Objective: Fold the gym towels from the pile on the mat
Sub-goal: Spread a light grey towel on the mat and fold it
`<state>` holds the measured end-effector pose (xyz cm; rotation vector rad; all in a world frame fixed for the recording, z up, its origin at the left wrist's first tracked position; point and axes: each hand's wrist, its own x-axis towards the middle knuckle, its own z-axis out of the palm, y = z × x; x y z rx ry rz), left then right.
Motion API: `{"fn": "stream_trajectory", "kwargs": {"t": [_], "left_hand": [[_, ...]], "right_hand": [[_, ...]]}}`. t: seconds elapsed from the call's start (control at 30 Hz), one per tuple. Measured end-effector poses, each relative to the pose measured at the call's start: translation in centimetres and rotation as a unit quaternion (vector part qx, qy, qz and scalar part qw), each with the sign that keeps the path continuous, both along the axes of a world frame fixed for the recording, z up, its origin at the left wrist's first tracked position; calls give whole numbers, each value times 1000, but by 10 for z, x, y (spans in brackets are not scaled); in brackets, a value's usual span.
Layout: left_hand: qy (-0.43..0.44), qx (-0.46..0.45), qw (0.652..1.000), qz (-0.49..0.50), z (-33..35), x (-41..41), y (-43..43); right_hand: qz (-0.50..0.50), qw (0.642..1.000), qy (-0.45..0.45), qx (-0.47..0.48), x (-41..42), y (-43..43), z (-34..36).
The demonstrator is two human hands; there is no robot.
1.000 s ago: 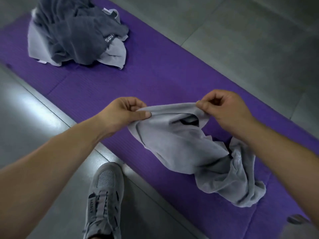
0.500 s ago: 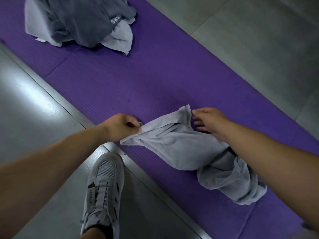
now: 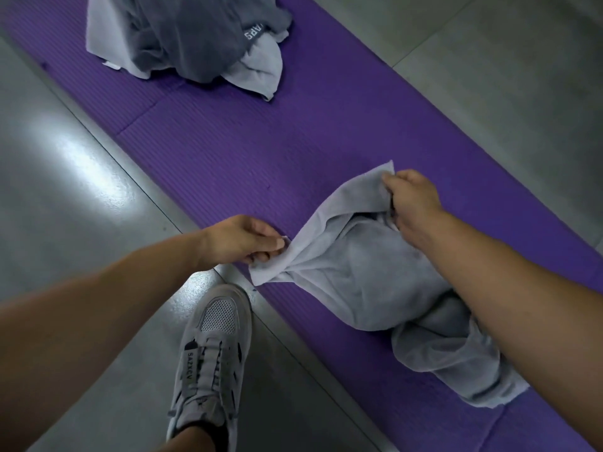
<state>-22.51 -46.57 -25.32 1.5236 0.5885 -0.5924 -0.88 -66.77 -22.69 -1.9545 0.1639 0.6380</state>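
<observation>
Dim overhead lighting prevailing, white glare pooling on the floor [image 3: 81,164], mat [image 3: 293,141] reading evenly lit, soft shadow lying beside the shoe [image 3: 212,347], lines bending toward the edges, detail appearing slightly soft.

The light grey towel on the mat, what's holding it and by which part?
Both hands hold the towel: left hand pinches the near corner, right hand grips the far corner.

A light grey terry gym towel [image 3: 365,272] lies crumpled on the purple ribbed foam mat [image 3: 244,151]. Its near edge is pinched by the left hand [image 3: 241,239] and gripped by the right hand [image 3: 411,197]. A rumpled pile of dark grey and light grey towels [image 3: 189,34] sits farther along the mat, well apart.
</observation>
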Motion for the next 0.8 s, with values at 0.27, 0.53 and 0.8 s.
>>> {"fn": "stream_trajectory", "kwargs": {"t": [0.27, 0.53, 0.8], "left_hand": [[-41, 111, 986, -115, -2, 7, -6], [-101, -21, 994, -41, 10, 19, 3], [-19, 175, 962, -211, -5, 15, -1]], "right_hand": [[88, 972, -217, -13, 48, 2, 69], [85, 982, -167, 16, 89, -2, 91], [83, 980, -179, 9, 106, 9, 85]]}}
